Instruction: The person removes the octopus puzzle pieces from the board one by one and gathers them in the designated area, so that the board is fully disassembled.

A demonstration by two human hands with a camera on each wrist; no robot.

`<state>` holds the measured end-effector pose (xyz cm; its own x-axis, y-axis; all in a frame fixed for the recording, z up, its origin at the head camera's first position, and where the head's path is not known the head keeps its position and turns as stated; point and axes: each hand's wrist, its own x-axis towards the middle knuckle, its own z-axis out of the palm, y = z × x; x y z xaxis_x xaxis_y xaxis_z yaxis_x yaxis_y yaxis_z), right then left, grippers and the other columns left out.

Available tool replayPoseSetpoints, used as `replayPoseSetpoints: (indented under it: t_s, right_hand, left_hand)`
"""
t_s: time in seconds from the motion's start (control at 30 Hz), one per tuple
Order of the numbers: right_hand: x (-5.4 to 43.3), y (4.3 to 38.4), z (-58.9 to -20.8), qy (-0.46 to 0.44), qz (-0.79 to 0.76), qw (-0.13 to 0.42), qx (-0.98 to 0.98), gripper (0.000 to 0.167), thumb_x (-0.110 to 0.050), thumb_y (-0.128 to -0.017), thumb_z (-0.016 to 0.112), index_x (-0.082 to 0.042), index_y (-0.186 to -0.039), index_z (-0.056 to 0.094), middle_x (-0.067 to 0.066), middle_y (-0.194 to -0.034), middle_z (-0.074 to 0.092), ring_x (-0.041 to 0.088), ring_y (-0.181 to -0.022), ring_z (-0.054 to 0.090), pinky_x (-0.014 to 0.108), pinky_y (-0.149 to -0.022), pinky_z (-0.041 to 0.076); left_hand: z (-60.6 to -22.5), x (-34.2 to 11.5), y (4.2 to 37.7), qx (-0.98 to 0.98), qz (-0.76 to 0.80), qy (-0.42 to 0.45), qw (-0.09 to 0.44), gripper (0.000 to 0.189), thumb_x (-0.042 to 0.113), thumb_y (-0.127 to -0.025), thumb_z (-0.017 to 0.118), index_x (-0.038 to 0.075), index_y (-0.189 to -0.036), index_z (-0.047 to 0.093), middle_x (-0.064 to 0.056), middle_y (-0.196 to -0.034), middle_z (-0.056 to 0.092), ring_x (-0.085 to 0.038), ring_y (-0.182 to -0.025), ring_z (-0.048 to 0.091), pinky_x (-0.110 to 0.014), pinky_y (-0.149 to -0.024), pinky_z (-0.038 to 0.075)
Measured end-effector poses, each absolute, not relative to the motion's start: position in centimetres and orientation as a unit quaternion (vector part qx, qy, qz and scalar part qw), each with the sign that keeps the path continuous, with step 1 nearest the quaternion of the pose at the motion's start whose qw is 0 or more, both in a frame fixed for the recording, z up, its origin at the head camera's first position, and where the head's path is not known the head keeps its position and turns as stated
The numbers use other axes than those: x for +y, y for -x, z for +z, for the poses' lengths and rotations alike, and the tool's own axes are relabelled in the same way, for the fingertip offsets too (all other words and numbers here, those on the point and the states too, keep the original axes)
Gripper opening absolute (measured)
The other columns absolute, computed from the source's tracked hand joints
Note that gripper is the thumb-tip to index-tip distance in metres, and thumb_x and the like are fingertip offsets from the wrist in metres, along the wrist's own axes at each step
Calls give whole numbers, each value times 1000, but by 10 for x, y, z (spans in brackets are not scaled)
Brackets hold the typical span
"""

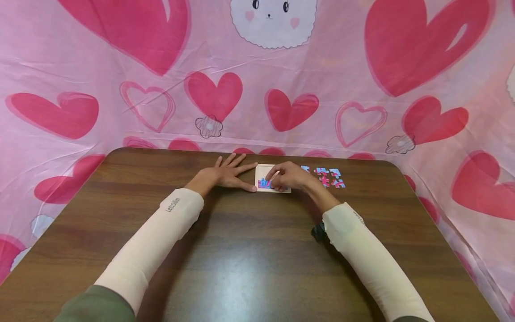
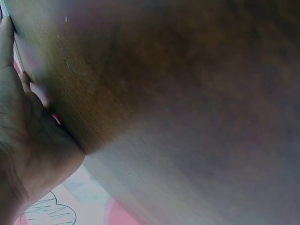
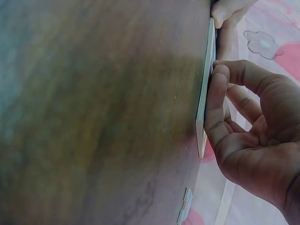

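A small pale puzzle tray [image 1: 262, 170] lies flat near the table's far edge, with blue and pink puzzle pieces [image 1: 264, 183] in its lower left part. My left hand [image 1: 230, 174] rests on the table at the tray's left with fingers spread, thumb and index fingertip touching that side. Over the tray, my right hand [image 1: 287, 175] has its thumb and index finger pinched on a puzzle piece, mostly hidden by the fingertips. In the right wrist view the tray [image 3: 202, 117] appears edge-on, with the right hand [image 3: 262, 122] at its surface.
Several loose puzzle pieces [image 1: 324, 181] lie on the brown wooden table [image 1: 241, 250] just right of the tray, partly behind the right hand. A pink heart-patterned cloth [image 1: 249, 58] hangs behind and beside the table.
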<state>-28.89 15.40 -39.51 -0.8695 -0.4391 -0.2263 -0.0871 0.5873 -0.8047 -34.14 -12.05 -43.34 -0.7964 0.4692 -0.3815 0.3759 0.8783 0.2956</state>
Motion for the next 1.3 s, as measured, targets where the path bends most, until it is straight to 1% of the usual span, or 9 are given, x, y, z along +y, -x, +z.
replayPoseSetpoints:
  t_s: [0.23, 0.57, 0.8, 0.9, 1.0, 1.17, 1.3]
  right_hand:
    - [150, 292, -390, 143, -429, 224, 863, 24, -2, -96, 75, 5, -120, 78, 3, -78, 72, 11, -71, 68, 26, -70, 63]
    - [148, 295, -384, 138, -426, 240, 861, 25, 2, -97, 72, 7, -121, 75, 4, -80, 73, 11, -71, 68, 24, -69, 63]
    - [147, 294, -381, 122, -430, 243, 861, 24, 4, -95, 73, 5, -119, 73, 4, -80, 72, 12, -72, 68, 25, -70, 62]
    - [146, 293, -382, 121, -432, 243, 860, 24, 4, -95, 73, 5, -119, 74, 4, -81, 72, 12, -73, 69, 25, -70, 63]
    - [146, 293, -385, 122, -431, 242, 861, 22, 3, -96, 74, 4, -118, 74, 4, -81, 73, 12, -74, 69, 25, -70, 63]
    - [146, 291, -387, 116, -437, 230, 862, 17, -2, -99, 77, 2, -115, 73, 5, -82, 74, 12, -73, 69, 25, -70, 64]
    - [145, 289, -386, 120, -440, 225, 861, 15, -4, -102, 78, 2, -114, 71, 4, -82, 71, 13, -71, 68, 25, -69, 63]
  left_hand:
    - [-430, -119, 342, 943, 99, -218, 232, 111, 98, -87, 61, 63, -175, 3, 11, -190, -23, -28, -176, -28, -68, -138, -20]
    - [-428, -120, 344, 942, 97, -221, 232, 114, 101, -85, 60, 63, -176, 3, 11, -189, -24, -27, -175, -30, -67, -139, -19]
    - [-427, -119, 344, 942, 106, -222, 227, 116, 104, -82, 60, 62, -176, 6, 11, -190, -23, -26, -176, -29, -68, -138, -19]
    - [-428, -120, 343, 942, 105, -219, 231, 117, 105, -81, 59, 62, -176, 5, 12, -190, -23, -26, -175, -30, -68, -138, -19]
    - [-429, -120, 343, 941, 102, -217, 237, 118, 106, -80, 58, 62, -176, 3, 12, -189, -25, -26, -175, -31, -67, -139, -20]
    - [-432, -120, 343, 941, 103, -222, 234, 117, 103, -82, 59, 61, -176, 4, 11, -190, -24, -27, -175, -30, -67, -138, -20]
    - [-433, -119, 343, 941, 101, -222, 235, 115, 103, -83, 59, 62, -176, 4, 11, -190, -24, -27, -175, -30, -68, -138, -20]
